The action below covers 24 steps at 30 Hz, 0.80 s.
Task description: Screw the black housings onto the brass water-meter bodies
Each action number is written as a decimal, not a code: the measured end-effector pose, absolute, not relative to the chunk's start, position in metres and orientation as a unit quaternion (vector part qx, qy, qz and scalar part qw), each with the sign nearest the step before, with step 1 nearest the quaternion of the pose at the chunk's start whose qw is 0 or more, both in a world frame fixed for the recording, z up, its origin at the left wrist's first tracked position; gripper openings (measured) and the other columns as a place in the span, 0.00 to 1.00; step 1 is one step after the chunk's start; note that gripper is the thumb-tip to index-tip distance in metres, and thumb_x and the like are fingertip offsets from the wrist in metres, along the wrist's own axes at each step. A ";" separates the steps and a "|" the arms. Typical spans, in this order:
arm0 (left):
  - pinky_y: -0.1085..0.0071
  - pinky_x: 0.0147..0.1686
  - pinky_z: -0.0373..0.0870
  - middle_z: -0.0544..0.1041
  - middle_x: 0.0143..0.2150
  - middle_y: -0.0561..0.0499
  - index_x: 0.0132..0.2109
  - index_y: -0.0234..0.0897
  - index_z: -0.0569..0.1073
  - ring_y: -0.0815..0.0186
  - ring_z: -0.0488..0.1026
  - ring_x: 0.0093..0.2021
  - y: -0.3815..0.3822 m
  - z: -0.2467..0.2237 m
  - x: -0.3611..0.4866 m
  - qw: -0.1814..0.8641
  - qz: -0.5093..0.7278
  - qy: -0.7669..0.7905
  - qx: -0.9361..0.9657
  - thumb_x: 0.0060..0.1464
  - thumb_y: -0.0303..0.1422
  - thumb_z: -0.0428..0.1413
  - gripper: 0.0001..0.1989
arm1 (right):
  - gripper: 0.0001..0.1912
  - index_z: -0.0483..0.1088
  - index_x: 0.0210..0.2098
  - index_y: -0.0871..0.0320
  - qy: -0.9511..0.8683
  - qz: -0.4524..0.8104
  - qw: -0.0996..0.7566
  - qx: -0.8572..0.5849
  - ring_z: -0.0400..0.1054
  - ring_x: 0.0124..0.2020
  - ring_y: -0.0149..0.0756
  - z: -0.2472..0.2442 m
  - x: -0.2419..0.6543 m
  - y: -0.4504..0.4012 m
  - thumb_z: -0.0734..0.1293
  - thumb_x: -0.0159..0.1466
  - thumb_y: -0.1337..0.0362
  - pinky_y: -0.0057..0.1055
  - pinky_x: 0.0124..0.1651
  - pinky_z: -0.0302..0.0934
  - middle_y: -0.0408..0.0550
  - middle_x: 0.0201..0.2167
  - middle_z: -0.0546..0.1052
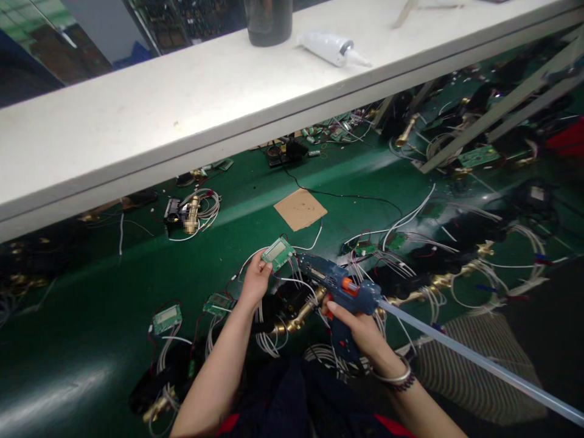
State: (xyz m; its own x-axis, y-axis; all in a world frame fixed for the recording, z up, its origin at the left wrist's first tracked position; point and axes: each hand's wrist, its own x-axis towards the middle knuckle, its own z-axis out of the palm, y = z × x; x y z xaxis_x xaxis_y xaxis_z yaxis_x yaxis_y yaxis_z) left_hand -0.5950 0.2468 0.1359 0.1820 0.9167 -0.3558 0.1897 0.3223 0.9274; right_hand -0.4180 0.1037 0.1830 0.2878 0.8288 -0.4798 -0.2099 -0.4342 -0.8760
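Between the thumb and fingers of my left hand (257, 275) is a green circuit board (278, 253) with a pale display, held tilted above the green work surface. My right hand (353, 325) grips a dark blue hot glue gun (335, 280) by its handle, with a finger at the orange trigger. The nozzle points left, close to the board's right edge; whether they touch I cannot tell. A long translucent glue stick (479, 362) runs out of the gun's back to the lower right. Below the hands lie brass pipe fittings (298, 317) with black housings and white cables.
A white shelf (191, 91) crosses above the green surface (241, 207), bearing a tube with a nozzle (335, 48) and a dark container (269, 21). A cardboard piece (301, 209) lies ahead. Another display board (166, 319) sits left; wired brass assemblies (442, 280) line the right.
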 end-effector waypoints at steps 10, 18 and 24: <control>0.76 0.31 0.60 0.66 0.24 0.59 0.50 0.35 0.69 0.71 0.63 0.26 0.240 0.147 -0.595 0.588 0.311 0.579 0.473 0.48 0.27 0.53 0.19 | 0.24 0.73 0.30 0.58 -0.196 0.557 0.489 -0.642 0.70 0.35 0.44 0.176 -0.414 0.101 0.73 0.45 0.44 0.40 0.44 0.62 0.49 0.30 0.77; 0.73 0.29 0.68 0.71 0.30 0.54 0.47 0.33 0.68 0.72 0.68 0.27 0.260 0.109 -0.587 0.537 0.273 0.688 0.405 0.57 0.31 0.54 0.11 | 0.20 0.75 0.33 0.56 -0.224 0.544 0.530 -0.611 0.72 0.40 0.47 0.213 -0.343 0.104 0.74 0.46 0.49 0.42 0.49 0.64 0.50 0.35 0.79; 0.65 0.36 0.73 0.72 0.43 0.47 0.48 0.33 0.68 0.66 0.72 0.38 0.259 0.096 -0.571 0.453 0.243 0.739 0.435 0.59 0.37 0.53 0.14 | 0.22 0.75 0.35 0.53 -0.289 0.384 0.619 -0.621 0.73 0.36 0.54 0.298 -0.247 0.076 0.70 0.49 0.45 0.52 0.40 0.65 0.55 0.39 0.77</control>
State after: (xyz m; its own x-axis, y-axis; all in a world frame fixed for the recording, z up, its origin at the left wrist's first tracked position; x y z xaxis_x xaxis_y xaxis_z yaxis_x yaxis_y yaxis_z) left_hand -0.5707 0.2586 0.0957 -0.2109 0.8634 -0.4583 0.4227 0.5033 0.7537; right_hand -0.2474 0.0757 0.2980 0.5381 0.8343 -0.1198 -0.1171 -0.0667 -0.9909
